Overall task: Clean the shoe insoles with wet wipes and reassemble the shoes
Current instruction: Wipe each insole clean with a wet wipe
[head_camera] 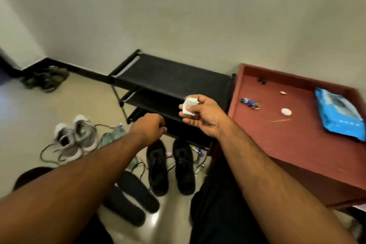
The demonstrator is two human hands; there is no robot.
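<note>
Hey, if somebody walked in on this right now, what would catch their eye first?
Probably the right hand raised mid-frame, pinching a folded white wipe in front of the black shoe rack. Next, the bright blue wipes pack on the red table at right. Below, two black insoles lie beside black shoes.
</note>
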